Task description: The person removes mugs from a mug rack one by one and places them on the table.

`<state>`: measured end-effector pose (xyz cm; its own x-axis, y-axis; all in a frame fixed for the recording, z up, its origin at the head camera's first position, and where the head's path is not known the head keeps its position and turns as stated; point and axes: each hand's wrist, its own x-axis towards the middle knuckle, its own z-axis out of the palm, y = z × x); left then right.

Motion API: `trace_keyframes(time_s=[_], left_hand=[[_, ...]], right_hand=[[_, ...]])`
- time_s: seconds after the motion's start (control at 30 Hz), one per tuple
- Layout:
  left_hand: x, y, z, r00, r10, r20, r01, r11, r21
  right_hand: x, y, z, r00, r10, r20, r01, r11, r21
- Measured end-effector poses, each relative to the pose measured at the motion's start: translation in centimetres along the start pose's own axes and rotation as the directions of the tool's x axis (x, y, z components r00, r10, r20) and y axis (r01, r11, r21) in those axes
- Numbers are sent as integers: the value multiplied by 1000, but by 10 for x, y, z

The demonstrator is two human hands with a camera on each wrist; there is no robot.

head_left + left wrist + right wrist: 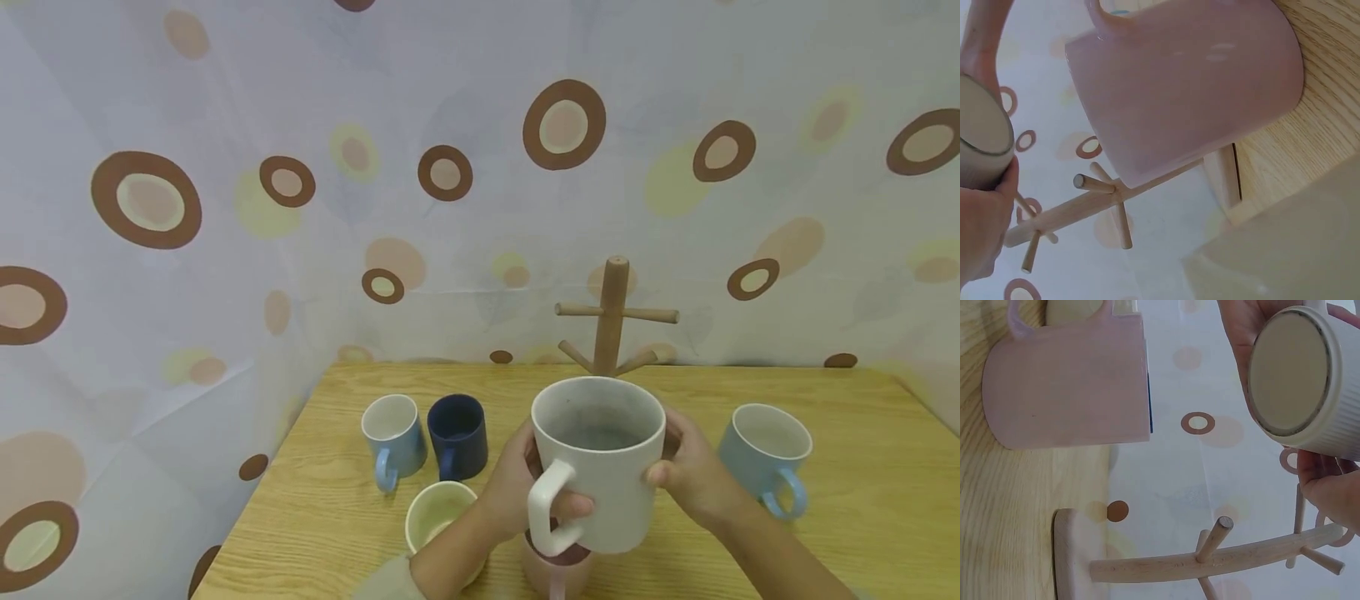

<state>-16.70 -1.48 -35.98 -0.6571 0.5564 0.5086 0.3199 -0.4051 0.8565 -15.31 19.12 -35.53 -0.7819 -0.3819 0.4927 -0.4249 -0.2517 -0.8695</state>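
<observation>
A white mug [611, 500] is raised above the table between both hands, its handle turned toward me and to the left. My left hand [510, 487] holds its left side, with fingers by the handle. On the opposite side my right hand [693, 479] grips the wall, thumb on the front. The right wrist view looks at the mug's flat base [1290, 375], which is clear of the tabletop. Partly covered below it stands a pink mug [551, 573]. Behind the raised mug rises a wooden mug tree [613, 317] with bare pegs; its base is hidden in the head view.
On the wooden table [300, 508], a light blue mug [405, 446] and a dark blue mug [467, 446] stand at left. A cream mug [420, 521] is partly behind my left forearm. Another blue mug [753, 462] stands at right. A patterned curtain [480, 100] hangs behind.
</observation>
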Motion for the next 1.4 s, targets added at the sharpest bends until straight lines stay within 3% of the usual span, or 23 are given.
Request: trace_keyframes(time_s=[0.17, 0.3, 0.37, 0.43, 0.53, 0.6, 0.7, 0.83, 0.87, 0.93, 1.03, 1.17, 1.23, 1.27, 1.4], left_hand=[[1, 5, 9, 993, 12, -118, -8, 999, 35], [-1, 11, 15, 965, -45, -259, 67, 995, 77], [-2, 13, 17, 938, -82, -338, 127, 985, 115], [-3, 15, 20, 906, -100, -412, 184, 968, 168], [-3, 19, 25, 862, -93, -499, 238, 942, 236], [-2, 20, 27, 843, -70, -534, 245, 932, 266], [-1, 19, 29, 823, -19, -567, 230, 925, 304], [1, 15, 30, 801, 49, -597, 212, 909, 359], [1, 14, 30, 796, 64, -602, 209, 904, 373], [1, 11, 30, 790, 94, -606, 197, 897, 395], [1, 9, 29, 786, 142, -602, 171, 886, 432], [1, 6, 29, 784, 195, -590, 143, 867, 477], [1, 5, 30, 785, 212, -582, 137, 857, 497], [1, 4, 30, 784, 222, -579, 138, 848, 512], [1, 2, 32, 783, 235, -576, 152, 826, 543]], right_hand=[[-2, -2, 2, 994, -19, -103, 20, 1000, 8], [-3, -15, 13, 975, -32, -218, 28, 999, -22], [-5, -22, 20, 945, -27, -325, 7, 998, -62], [-7, -29, 28, 900, -42, -435, -1, 995, -97], [-13, -39, 41, 824, -72, -563, -5, 991, -133], [-18, -44, 49, 792, -89, -604, 5, 990, -140], [-26, -48, 59, 787, -52, -614, -64, 984, -165], [-33, -46, 70, 827, 35, -562, -157, 973, -170], [-34, -46, 72, 828, 67, -557, -193, 966, -170], [-35, -43, 73, 850, 98, -517, -208, 965, -159], [-34, -40, 73, 863, 169, -476, -276, 947, -166], [-32, -37, 71, 910, 198, -363, -277, 944, -179], [-31, -38, 70, 911, 229, -341, -304, 935, -184], [-30, -39, 71, 902, 256, -349, -334, 924, -187], [-26, -42, 75, 835, 350, -425, -453, 876, -168]])
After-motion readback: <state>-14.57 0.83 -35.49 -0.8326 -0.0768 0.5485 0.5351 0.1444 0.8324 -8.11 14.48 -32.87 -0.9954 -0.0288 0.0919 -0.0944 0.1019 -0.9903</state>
